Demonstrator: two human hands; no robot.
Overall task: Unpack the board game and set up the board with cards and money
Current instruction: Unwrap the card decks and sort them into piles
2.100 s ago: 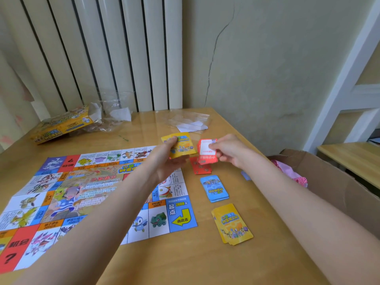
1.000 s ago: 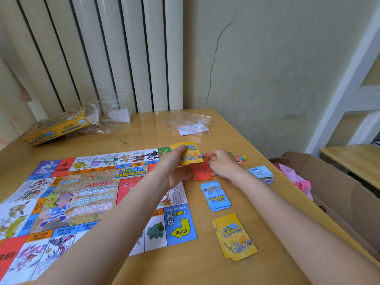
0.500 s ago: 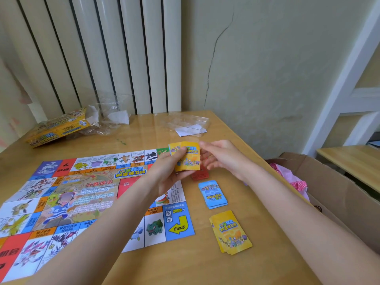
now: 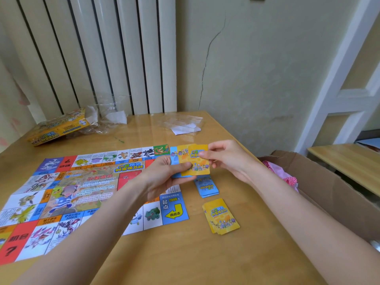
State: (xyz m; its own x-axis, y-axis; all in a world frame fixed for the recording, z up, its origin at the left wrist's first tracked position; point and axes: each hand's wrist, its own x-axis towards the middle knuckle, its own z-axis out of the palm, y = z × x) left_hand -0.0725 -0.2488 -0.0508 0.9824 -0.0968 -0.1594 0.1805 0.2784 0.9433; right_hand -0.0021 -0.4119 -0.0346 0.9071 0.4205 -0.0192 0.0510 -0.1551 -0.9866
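The left hand (image 4: 164,177) holds a small fan of yellow cards (image 4: 193,161) above the board's (image 4: 82,192) right edge; the right hand (image 4: 224,157) pinches the top card's corner; best to draw one card off cleanly, keeping the fan gripped, then lay it squarely on the yellow pile (image 4: 222,217).

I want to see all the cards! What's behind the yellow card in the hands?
Behind the front yellow card, another yellow card and a blue edge peek out. Anything deeper is covered.
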